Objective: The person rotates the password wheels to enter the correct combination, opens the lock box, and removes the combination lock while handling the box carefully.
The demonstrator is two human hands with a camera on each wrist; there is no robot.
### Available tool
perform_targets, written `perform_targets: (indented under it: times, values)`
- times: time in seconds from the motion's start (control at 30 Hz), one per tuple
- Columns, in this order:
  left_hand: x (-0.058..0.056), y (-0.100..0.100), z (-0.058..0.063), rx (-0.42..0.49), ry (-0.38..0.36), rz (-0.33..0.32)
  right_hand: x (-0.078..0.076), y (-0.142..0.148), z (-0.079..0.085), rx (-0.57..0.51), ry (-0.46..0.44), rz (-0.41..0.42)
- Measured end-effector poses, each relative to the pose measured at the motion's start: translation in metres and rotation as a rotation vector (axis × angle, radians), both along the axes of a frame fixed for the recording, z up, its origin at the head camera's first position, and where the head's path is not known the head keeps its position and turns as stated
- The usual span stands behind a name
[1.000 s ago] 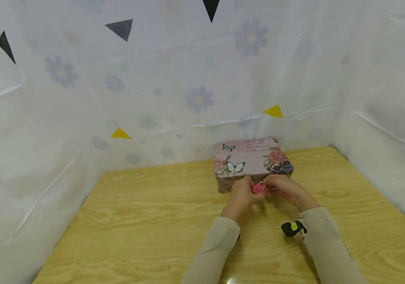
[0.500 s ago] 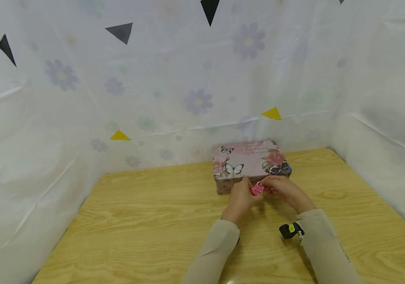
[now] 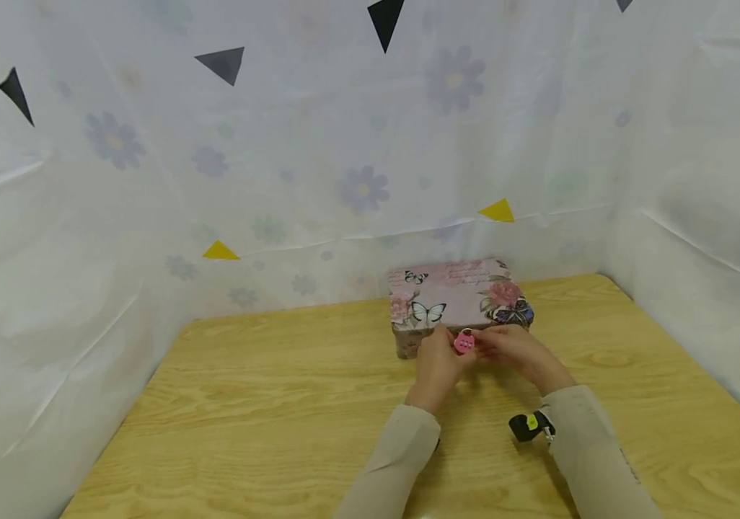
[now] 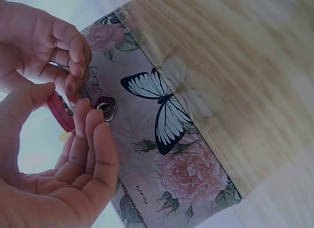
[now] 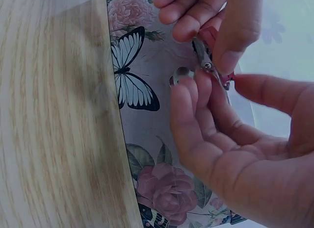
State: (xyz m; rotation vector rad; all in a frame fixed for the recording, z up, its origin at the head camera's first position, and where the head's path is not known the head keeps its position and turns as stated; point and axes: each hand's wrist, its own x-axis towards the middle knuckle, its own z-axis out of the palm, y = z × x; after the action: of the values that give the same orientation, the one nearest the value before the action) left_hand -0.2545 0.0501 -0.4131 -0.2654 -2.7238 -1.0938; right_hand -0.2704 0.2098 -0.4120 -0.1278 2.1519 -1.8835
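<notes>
A small pink combination padlock (image 3: 464,342) is between my two hands, just in front of a pink tin box (image 3: 448,295) with butterflies and roses. My left hand (image 3: 438,364) pinches the padlock's body between thumb and fingers. The fingers and thumb of my right hand (image 3: 519,352) pinch the lock at its metal shackle, seen from the side in the right wrist view. In the left wrist view, a metal clasp (image 4: 106,109) on the box's front shows beside my fingertips. The lid is down. Whether the shackle touches the clasp I cannot tell.
The box stands on a wood-grain table (image 3: 266,404), near its back edge. A white flowered curtain (image 3: 318,130) hangs behind and at both sides. A black wrist camera (image 3: 527,427) hangs at my right sleeve.
The padlock has turned more upright, and it has shifted slightly left with both hands. My right hand's fingers have come closer to the shackle. The box stays in place.
</notes>
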Motion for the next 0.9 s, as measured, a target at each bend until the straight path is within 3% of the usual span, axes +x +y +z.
perform_targets:
  times: [0.2,0.43,0.57,0.77,0.9]
  values:
    - [0.0,0.001,-0.001,0.047,-0.035,-0.002,0.002,-0.001,0.001,-0.022,0.012,0.02]
    - [-0.008,-0.007,-0.001,0.249,-0.09,-0.108,0.001,-0.007,0.002,-0.062,0.023,-0.024]
    - [-0.014,-0.012,0.001,0.296,-0.112,-0.14,0.002,-0.011,0.004,-0.081,0.052,-0.031]
    - [-0.015,-0.013,0.004,0.272,-0.159,-0.133,0.004,-0.015,0.003,-0.077,0.05,-0.044]
    - [-0.015,-0.013,0.007,0.214,-0.141,-0.139,0.005,-0.016,0.004,-0.065,0.053,-0.062]
